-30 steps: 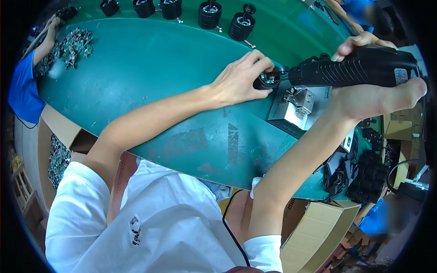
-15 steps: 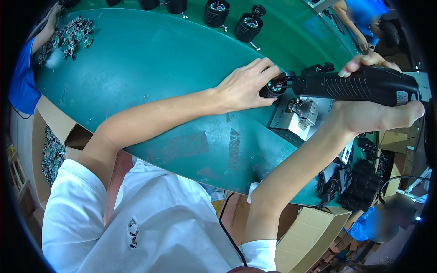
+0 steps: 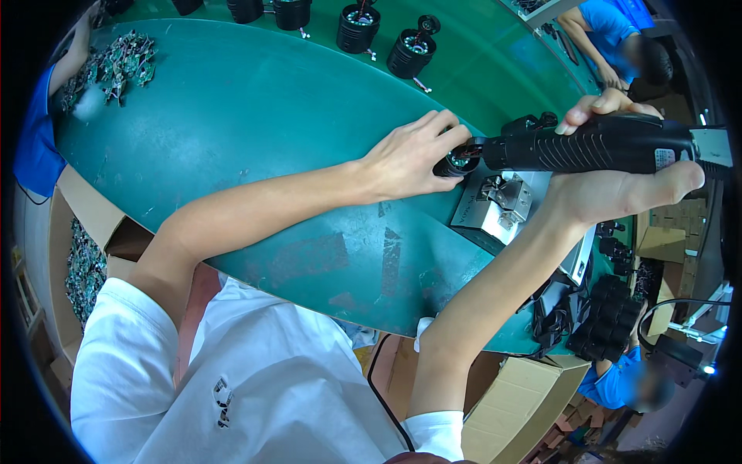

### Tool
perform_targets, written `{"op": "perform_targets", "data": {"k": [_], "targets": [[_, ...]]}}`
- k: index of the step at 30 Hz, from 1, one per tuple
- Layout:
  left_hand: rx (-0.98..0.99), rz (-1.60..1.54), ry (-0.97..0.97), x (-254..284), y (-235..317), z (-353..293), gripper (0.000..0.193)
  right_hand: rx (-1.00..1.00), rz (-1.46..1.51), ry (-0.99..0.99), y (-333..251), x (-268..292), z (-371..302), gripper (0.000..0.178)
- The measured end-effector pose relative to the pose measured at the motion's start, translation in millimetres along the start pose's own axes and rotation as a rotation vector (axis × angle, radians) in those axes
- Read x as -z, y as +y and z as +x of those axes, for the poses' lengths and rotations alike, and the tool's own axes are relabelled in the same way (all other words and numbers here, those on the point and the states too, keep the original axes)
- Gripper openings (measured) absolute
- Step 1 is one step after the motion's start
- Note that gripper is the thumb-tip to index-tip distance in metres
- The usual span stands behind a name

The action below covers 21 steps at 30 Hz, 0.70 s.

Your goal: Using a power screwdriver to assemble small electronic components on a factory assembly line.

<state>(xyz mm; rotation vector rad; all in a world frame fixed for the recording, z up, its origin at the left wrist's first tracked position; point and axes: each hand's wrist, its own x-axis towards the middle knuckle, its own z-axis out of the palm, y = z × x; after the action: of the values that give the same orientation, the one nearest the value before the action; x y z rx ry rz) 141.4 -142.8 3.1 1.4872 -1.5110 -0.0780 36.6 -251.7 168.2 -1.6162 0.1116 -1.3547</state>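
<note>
Black cylinder (image 3: 464, 164) — inside left grip (image 3: 413, 158), just beside power screwdriver (image 3: 576, 151)

open tabletop (image 3: 255, 108) beyond left forearm (image 3: 270, 196), silver box (image 3: 473, 216) blocking nearside of power tool (image 3: 595, 149), black cylinders (image 3: 357, 37) beyond

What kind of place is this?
Probably an electronics workshop or factory. The right hand holds a black power tool, pointed at a round black part in the left hand. More black cylinders stand in a row beyond, and what look like circuit boards lie heaped on the table.
</note>
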Motion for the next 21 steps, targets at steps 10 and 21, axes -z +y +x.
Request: {"op": "perform_targets", "data": {"k": [10,21], "targets": [[0.001,-0.062,-0.061,1,0,1,0.056,-0.019,-0.152,0.027,-1,-20,-3,0.097],[0.035,-0.262,-0.202,5,-11,10,0.056,-0.022,-0.547,0.293,-35,25,3,0.093]]}}
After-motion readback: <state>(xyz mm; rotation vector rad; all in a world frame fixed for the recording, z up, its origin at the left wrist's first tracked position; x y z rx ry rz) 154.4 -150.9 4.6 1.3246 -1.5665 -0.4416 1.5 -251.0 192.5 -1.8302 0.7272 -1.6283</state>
